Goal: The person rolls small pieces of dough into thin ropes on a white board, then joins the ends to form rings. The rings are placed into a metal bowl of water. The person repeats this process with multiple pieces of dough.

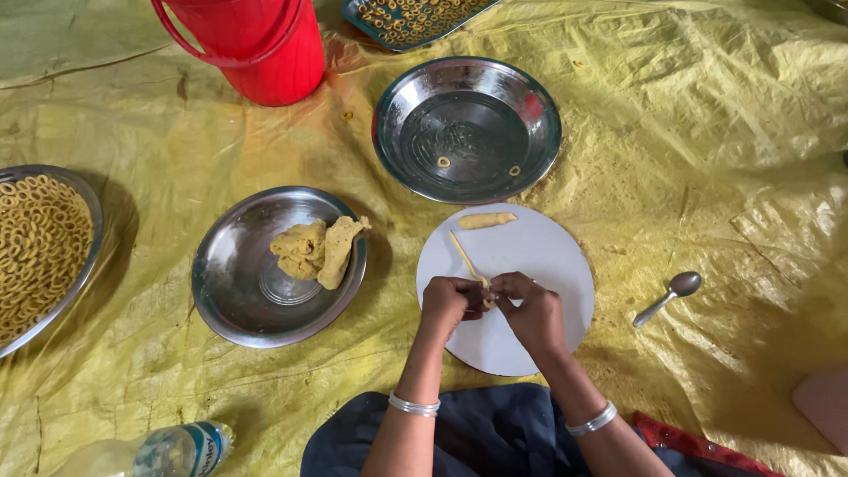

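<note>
My left hand (449,302) and my right hand (530,309) meet over a round white board (548,256), both pinching the near end of a thin rolled strand of yellow dough (463,254). The strand stretches away to the upper left across the board. A short thick piece of dough (487,220) lies at the board's far edge. Left of the board, a steel plate (234,283) holds a lump of the same dough (318,250). Beyond the board, a second steel plate (468,128) carries two small dough rings.
A yellow plastic sheet (707,132) covers the floor. A red bucket (256,40) stands at the back left. Trays of dough rings sit at the far left (40,243) and top centre (408,18). A spoon (669,296) lies right of the board, a plastic bottle (150,452) bottom left.
</note>
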